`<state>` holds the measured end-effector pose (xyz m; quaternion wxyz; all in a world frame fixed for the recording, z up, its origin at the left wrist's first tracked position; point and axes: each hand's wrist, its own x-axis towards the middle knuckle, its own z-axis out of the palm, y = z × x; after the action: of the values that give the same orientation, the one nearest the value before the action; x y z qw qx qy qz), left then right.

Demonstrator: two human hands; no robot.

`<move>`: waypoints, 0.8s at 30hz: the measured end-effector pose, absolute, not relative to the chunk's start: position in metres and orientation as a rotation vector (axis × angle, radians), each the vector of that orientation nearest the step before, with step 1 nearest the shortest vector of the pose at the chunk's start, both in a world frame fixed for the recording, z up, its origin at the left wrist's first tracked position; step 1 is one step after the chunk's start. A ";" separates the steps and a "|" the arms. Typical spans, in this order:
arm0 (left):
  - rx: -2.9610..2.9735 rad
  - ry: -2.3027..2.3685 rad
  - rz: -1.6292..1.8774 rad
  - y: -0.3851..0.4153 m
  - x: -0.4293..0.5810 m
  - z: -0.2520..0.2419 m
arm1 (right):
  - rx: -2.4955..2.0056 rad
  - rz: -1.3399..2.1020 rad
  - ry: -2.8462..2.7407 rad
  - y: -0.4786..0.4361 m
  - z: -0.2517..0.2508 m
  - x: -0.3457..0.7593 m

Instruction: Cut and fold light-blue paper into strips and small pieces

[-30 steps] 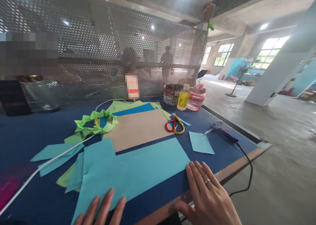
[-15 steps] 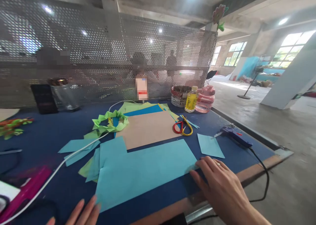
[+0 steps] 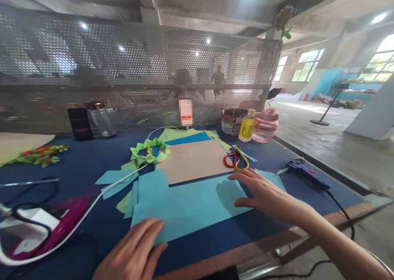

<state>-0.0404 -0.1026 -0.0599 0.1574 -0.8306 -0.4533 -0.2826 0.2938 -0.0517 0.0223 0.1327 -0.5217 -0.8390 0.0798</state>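
Note:
A large light-blue paper sheet [image 3: 191,206] lies on the blue table near its front edge. My left hand [image 3: 135,251] rests flat on the sheet's near left corner, fingers stretched out. My right hand [image 3: 261,192] hovers over the sheet's right end with fingers spread, holding nothing, just short of the red and yellow scissors [image 3: 234,160]. A small light-blue paper piece [image 3: 273,179] is partly hidden behind my right hand. A brown sheet [image 3: 193,159] lies behind the blue one.
A blue glue gun [image 3: 308,175] with a black cord lies at right. A green paper garland [image 3: 147,153], paper scraps, a white cable [image 3: 92,206] and a pink tool [image 3: 61,226] lie at left. A yellow bottle [image 3: 247,126], a pink jug [image 3: 265,125] and a perforated screen [image 3: 138,71] stand behind.
My right hand moved from the table's front edge forward over the sheet toward the scissors. My left hand slid onto the sheet's near corner. The view shifted left.

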 end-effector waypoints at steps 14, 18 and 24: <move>-2.499 -1.489 -0.808 -0.097 -0.043 -0.053 | -1.528 0.372 -2.783 -0.005 0.038 0.265; -2.514 -1.471 -0.750 -0.095 -0.045 -0.053 | -1.565 0.407 -2.502 -0.013 0.035 0.275; -2.310 -1.620 -0.881 -0.088 -0.061 -0.065 | -1.521 0.999 -1.978 -0.026 0.018 0.304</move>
<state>-0.0614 -0.0882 -0.0646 0.0928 -0.7782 -0.5457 -0.2967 0.3039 -0.0265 0.0181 0.2249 -0.5513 -0.7171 0.3623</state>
